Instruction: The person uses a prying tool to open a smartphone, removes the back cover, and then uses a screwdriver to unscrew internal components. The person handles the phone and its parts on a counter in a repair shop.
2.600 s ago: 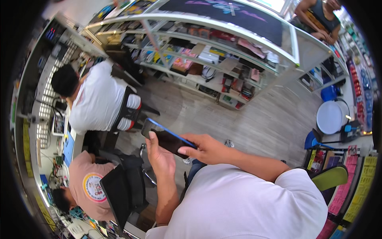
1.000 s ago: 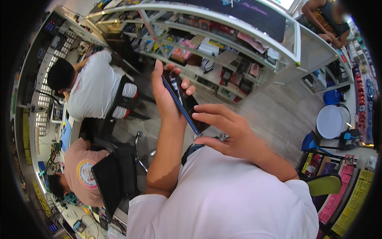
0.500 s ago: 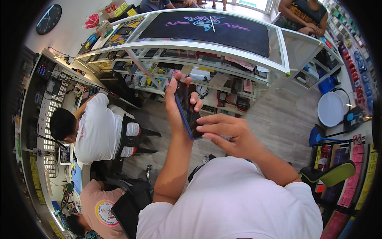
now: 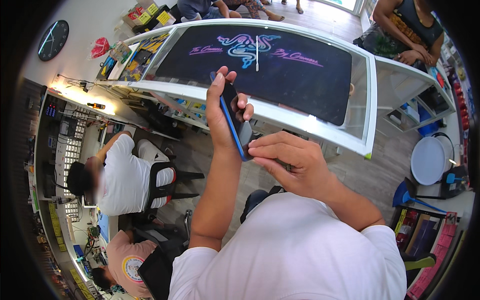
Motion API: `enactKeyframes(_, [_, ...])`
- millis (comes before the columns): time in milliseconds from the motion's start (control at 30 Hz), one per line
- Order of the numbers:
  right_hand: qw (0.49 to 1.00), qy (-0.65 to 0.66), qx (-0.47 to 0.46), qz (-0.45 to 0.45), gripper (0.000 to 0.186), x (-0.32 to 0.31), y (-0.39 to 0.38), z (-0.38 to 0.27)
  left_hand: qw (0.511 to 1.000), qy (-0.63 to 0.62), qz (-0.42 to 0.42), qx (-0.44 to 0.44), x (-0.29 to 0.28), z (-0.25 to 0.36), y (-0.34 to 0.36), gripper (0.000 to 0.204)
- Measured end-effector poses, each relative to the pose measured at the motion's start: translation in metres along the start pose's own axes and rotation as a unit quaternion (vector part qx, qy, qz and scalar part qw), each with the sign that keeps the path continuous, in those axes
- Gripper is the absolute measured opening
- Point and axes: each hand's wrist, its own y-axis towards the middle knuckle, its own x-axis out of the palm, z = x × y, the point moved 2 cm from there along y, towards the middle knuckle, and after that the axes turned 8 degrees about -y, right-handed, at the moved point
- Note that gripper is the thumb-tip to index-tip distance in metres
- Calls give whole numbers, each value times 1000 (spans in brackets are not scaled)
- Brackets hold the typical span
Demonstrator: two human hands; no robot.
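Observation:
A smartphone [image 4: 242, 131] with a dark, glossy screen and a blue edge is held tilted in front of my chest. My left hand [image 4: 223, 107] wraps round it, the thumb along its left side and the other fingertips curling over the right edge. At the phone's lower right corner is my right hand [image 4: 295, 159], its fingers and thumb drawn together in a pinch. Those fingertips touch the corner; whether they also hold something thin there, I cannot tell.
Ahead stands a white-framed glass counter [image 4: 369, 110] bearing a black mat [image 4: 300, 85] and a thin white stick [image 4: 257, 52]. Two seated people [image 4: 120, 175] work at a cluttered bench on the left. Another person [image 4: 417, 35] leans at the far right, beyond a pale round stool [image 4: 428, 160].
My view has shifted, so the counter top shows larger and nearer. My right fingers have gone from resting spread on the screen to pinching at the phone's lower corner.

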Motion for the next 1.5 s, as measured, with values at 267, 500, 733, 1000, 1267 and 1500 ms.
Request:
enactKeyframes(267, [966,-212,-62,-134,28,-59,95,101,981,-183,-60,-4,-32,12,67,42])
enactKeyframes(500, [846,-401,-195,-291,28,-43,198,239,977,-208,-20,-47,-60,17,120,39])
enactKeyframes(733, [848,-371,-212,-313,12,-40,209,231,983,-175,50,-4,-83,40,145,34])
enactKeyframes(1000, [976,-96,80,-176,16,-2,186,179,983,-14,110,149,-81,38,178,33])
enactKeyframes(1267, [984,-141,-5,-112,16,21,162,153,967,79,111,217,-83,24,192,47])
enactKeyframes(1500, [983,-153,15,-98,20,21,162,149,969,81,107,209,-78,15,194,47])
